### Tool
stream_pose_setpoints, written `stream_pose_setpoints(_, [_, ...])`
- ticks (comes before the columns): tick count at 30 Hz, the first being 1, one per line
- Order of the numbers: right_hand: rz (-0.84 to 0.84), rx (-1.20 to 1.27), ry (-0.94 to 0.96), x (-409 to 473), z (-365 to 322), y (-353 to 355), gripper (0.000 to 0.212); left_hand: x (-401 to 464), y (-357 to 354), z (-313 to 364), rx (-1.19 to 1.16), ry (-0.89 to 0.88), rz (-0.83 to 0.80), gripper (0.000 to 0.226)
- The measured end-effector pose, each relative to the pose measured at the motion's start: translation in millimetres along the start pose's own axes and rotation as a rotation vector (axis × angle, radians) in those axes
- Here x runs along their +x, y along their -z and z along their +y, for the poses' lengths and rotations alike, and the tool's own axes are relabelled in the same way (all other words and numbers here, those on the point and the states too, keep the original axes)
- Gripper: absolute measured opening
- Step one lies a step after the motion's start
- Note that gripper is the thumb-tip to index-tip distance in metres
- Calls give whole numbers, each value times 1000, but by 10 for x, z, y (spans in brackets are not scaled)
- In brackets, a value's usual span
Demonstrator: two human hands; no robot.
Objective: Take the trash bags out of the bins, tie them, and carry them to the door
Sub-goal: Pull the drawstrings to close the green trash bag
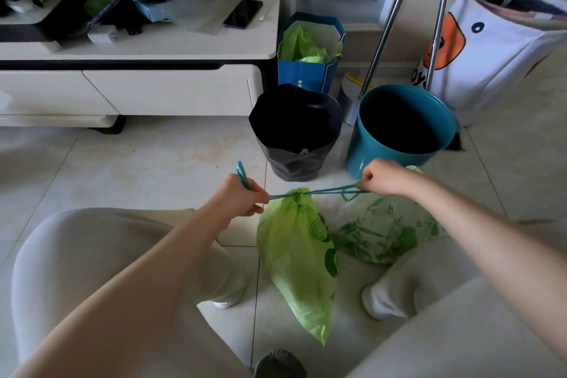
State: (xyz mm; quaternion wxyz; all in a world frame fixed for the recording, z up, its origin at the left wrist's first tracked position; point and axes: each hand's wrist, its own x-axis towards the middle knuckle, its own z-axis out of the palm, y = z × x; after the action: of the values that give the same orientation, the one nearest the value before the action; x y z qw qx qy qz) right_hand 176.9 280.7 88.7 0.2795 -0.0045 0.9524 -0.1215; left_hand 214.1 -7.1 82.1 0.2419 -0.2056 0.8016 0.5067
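A light green trash bag (297,258) hangs between my knees, its neck cinched by a teal drawstring (325,192). My left hand (239,198) grips one end of the string, with a loop sticking up behind the fist. My right hand (382,176) grips the other end, and the string is stretched taut between them. A second, clear bag printed with green leaves (383,233) lies on the floor to the right. Behind it stand a teal bin (365,150) without a liner and a smaller bin with a black liner (294,132).
A white TV cabinet (171,46) with a phone and clutter runs along the left. A blue paper bag (306,77) with green plastic, two metal poles (435,40) and a white printed tote (491,49) stand behind the bins. Pale floor tiles (138,156) lie in front.
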Motion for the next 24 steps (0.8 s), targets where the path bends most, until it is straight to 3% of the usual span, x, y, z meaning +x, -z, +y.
stream_pose_setpoints(4, [22, 99, -56, -10, 35, 2, 34, -57, 106, -63, 55, 96, -3, 20])
stream_pose_setpoints(9, [38, 343, -97, 31, 105, 45, 30, -105, 339, -36, -79, 140, -12, 26])
stream_pose_setpoints(12, [-27, 654, -143, 12, 98, 68, 27, -120, 440, -29, -187, 155, -16, 21])
stream_pose_setpoints(17, [-281, 1391, -250, -31, 127, 181, 26, -153, 502, -2, -323, 131, -25, 9])
stream_pose_setpoints(24, [-214, 1856, -178, -32, 169, 250, 31, -165, 448, 135, -623, -120, 72, 10])
